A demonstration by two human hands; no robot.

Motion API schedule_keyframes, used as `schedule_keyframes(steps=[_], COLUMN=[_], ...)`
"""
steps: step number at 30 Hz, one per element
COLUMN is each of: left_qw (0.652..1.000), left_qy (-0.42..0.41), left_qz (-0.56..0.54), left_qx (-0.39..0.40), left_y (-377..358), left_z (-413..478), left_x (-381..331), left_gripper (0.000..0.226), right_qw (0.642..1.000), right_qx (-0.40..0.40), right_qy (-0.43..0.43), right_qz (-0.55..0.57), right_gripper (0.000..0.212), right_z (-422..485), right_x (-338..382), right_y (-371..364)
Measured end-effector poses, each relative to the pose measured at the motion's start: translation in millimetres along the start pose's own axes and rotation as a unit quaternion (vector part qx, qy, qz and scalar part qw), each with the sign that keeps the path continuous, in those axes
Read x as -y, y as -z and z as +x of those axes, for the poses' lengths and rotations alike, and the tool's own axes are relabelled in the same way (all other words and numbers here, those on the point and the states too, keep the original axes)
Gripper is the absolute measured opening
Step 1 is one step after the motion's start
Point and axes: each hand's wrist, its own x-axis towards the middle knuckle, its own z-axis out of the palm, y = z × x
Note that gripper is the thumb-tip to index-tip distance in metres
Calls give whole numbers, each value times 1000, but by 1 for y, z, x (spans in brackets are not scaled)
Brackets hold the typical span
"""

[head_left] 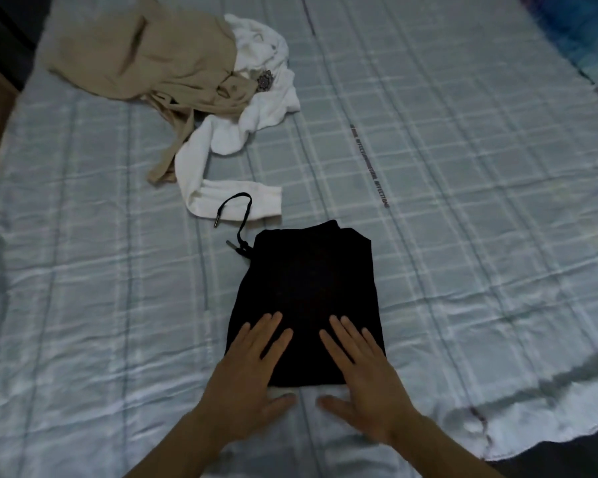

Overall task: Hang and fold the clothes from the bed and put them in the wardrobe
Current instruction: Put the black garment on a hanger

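While the folded black garment lies on the bed, the left hand and right hand press flat, fingers straight, on its near edge, grasping nothing.

Both flat hands press the folded black garment.

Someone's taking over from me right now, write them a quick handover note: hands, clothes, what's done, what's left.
Hands: left hand and right hand are both open, fingers flat on the near end of the black garment.
Done: black garment folded on the bed, its drawstring trailing onto the white garment.
Unfolded, heaped together at the far left: beige garment and white garment.
Left: put the black one away, then hang or fold the other two. The wardrobe is not in view.
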Motion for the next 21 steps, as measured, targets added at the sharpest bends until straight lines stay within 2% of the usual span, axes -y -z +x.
schedule_keyframes(steps=[3, 6, 9, 14, 18, 21], left_qw=[1000, 999, 997, 993, 987, 986], left_qy=[-10, 21, 17, 12, 23, 33], left_qz=[6, 20, 15, -20, -39, -47], left_qx=[0, -31, -77, -113, -155, -153], left_y=[-6, 0, 15, 68, 130, 176], left_z=[-5, 11, 20, 22, 22, 10], left_x=[5, 1, 1, -3, -12, -16], left_gripper=[89, 91, 81, 68, 65, 64], right_qw=[1000, 997, 992, 993, 993, 993], right_qx=[-3, -63, -112, -79, -85, -95], right_qy=[-22, -30, -49, -83, -78, -70], right_qz=[-21, -18, -12, -25, -22, -15], right_gripper=[87, 80, 66, 54, 52, 44], right_z=[-5, 8, 14, 27, 37, 38], right_x=[0, 1, 1, 7, 26, 52], right_y=[-7, 0, 16, 74, 133, 181])
